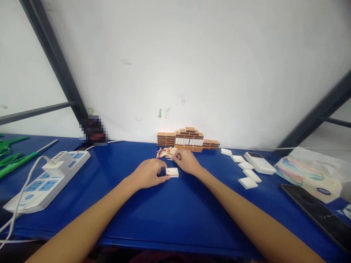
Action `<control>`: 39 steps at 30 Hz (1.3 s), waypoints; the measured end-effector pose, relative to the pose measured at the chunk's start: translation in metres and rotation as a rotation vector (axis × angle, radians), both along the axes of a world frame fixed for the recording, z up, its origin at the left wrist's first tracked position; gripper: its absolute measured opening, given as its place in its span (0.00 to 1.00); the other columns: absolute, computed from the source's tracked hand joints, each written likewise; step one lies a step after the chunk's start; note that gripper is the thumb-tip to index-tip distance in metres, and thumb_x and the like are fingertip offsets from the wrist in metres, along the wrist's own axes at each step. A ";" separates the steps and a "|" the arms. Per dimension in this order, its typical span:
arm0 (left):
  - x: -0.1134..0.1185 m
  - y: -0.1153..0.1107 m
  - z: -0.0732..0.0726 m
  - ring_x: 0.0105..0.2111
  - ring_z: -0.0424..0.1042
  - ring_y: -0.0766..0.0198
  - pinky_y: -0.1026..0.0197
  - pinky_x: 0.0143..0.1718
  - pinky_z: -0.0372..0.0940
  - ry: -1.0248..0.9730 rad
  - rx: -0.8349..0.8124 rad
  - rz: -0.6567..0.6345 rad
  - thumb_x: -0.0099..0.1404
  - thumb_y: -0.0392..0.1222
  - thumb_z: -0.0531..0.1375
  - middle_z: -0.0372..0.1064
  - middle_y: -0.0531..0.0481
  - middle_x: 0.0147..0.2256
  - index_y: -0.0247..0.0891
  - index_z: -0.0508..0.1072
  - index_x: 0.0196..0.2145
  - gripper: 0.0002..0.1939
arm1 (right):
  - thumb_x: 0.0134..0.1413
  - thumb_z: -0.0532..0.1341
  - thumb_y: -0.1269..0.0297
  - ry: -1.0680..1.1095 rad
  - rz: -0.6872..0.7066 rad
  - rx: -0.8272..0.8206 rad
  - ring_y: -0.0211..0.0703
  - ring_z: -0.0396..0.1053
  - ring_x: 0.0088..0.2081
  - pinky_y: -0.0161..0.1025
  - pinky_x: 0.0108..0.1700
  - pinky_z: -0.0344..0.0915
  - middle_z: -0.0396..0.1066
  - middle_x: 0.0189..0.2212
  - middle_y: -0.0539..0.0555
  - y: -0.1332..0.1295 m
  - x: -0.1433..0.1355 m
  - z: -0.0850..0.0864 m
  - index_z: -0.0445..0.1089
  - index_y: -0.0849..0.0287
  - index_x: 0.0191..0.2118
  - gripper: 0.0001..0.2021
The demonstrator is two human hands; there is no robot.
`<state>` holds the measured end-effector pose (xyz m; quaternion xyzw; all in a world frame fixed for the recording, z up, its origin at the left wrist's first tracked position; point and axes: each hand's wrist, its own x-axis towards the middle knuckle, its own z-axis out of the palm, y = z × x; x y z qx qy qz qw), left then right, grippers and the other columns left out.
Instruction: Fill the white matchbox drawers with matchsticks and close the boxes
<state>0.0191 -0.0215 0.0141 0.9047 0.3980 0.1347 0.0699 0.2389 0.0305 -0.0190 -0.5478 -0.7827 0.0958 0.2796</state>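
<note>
Blue label unreadable, left hand grips tray, right hand, hold unclear, by matches.

Open blue bench is left between the left forearm and right forearm, and leftward as far as a power strip. Forward reach is blocked by stacked matchboxes near the white wall, fronted by loose matches beside the right hand. Rightward passage is narrowed by white pieces, a white device and a black phone; a bare lane is left alongside the right forearm.
</note>
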 end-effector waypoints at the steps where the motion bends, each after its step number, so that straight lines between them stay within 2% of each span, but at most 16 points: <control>1: 0.000 0.000 0.000 0.32 0.71 0.59 0.60 0.30 0.57 0.000 0.001 0.001 0.67 0.54 0.63 0.74 0.51 0.32 0.41 0.76 0.39 0.14 | 0.62 0.64 0.65 -0.006 -0.008 -0.016 0.39 0.65 0.28 0.35 0.31 0.53 0.71 0.26 0.50 0.001 0.000 0.001 0.72 0.59 0.28 0.10; 7: -0.001 0.002 -0.001 0.31 0.71 0.59 0.60 0.29 0.55 0.005 0.007 0.003 0.66 0.55 0.63 0.72 0.52 0.29 0.41 0.76 0.39 0.14 | 0.64 0.62 0.66 -0.066 -0.010 -0.063 0.40 0.67 0.27 0.35 0.30 0.54 0.72 0.25 0.51 0.002 0.006 0.002 0.69 0.59 0.28 0.11; 13: -0.003 0.003 0.000 0.32 0.72 0.59 0.59 0.31 0.58 -0.003 0.021 0.003 0.66 0.54 0.63 0.73 0.51 0.31 0.41 0.76 0.41 0.14 | 0.69 0.58 0.67 -0.102 0.047 0.005 0.43 0.69 0.34 0.36 0.36 0.58 0.73 0.33 0.56 0.000 0.018 0.009 0.68 0.59 0.33 0.10; 15: -0.003 0.003 0.000 0.33 0.73 0.58 0.59 0.31 0.59 -0.004 0.022 0.016 0.67 0.53 0.63 0.74 0.50 0.32 0.41 0.77 0.42 0.14 | 0.69 0.59 0.68 -0.071 0.116 0.013 0.42 0.68 0.34 0.36 0.36 0.58 0.72 0.34 0.55 -0.008 0.022 0.017 0.68 0.59 0.34 0.08; 19: -0.004 0.003 0.001 0.34 0.74 0.58 0.60 0.31 0.59 0.019 0.030 0.046 0.66 0.53 0.64 0.75 0.49 0.34 0.41 0.77 0.43 0.14 | 0.67 0.61 0.68 -0.070 0.346 -0.078 0.40 0.65 0.32 0.35 0.34 0.57 0.70 0.30 0.50 -0.031 0.024 0.033 0.69 0.57 0.34 0.07; 21: -0.004 0.003 0.002 0.34 0.74 0.58 0.60 0.31 0.59 0.030 0.031 0.043 0.66 0.53 0.64 0.75 0.48 0.34 0.40 0.77 0.42 0.14 | 0.66 0.62 0.68 -0.109 0.372 -0.095 0.40 0.65 0.33 0.35 0.34 0.56 0.70 0.31 0.50 -0.041 0.021 0.036 0.71 0.57 0.34 0.06; 26: -0.004 0.003 0.003 0.33 0.73 0.58 0.60 0.31 0.59 0.028 0.031 0.029 0.66 0.53 0.64 0.75 0.48 0.34 0.40 0.77 0.41 0.14 | 0.65 0.63 0.70 -0.200 0.334 -0.066 0.42 0.67 0.36 0.37 0.37 0.58 0.72 0.37 0.53 -0.051 0.014 0.033 0.72 0.57 0.36 0.05; 31: -0.004 0.002 0.005 0.32 0.73 0.59 0.60 0.30 0.58 0.027 0.033 0.014 0.66 0.52 0.64 0.75 0.49 0.34 0.40 0.77 0.39 0.13 | 0.68 0.60 0.67 -0.104 0.306 0.009 0.41 0.67 0.34 0.37 0.36 0.58 0.71 0.33 0.52 -0.041 0.013 0.029 0.71 0.58 0.34 0.08; 34: -0.004 0.000 0.005 0.28 0.71 0.61 0.60 0.29 0.57 0.022 -0.005 -0.035 0.64 0.53 0.64 0.75 0.51 0.30 0.41 0.78 0.39 0.13 | 0.68 0.60 0.64 0.002 0.192 0.047 0.40 0.66 0.32 0.36 0.33 0.56 0.71 0.30 0.51 -0.029 0.004 0.022 0.71 0.58 0.33 0.09; 39: -0.003 -0.002 0.005 0.26 0.69 0.63 0.60 0.28 0.55 0.021 -0.046 -0.077 0.62 0.54 0.66 0.74 0.52 0.28 0.42 0.78 0.37 0.13 | 0.63 0.66 0.63 -0.032 0.117 -0.031 0.41 0.67 0.32 0.36 0.32 0.55 0.71 0.29 0.51 -0.013 -0.014 0.004 0.71 0.58 0.32 0.08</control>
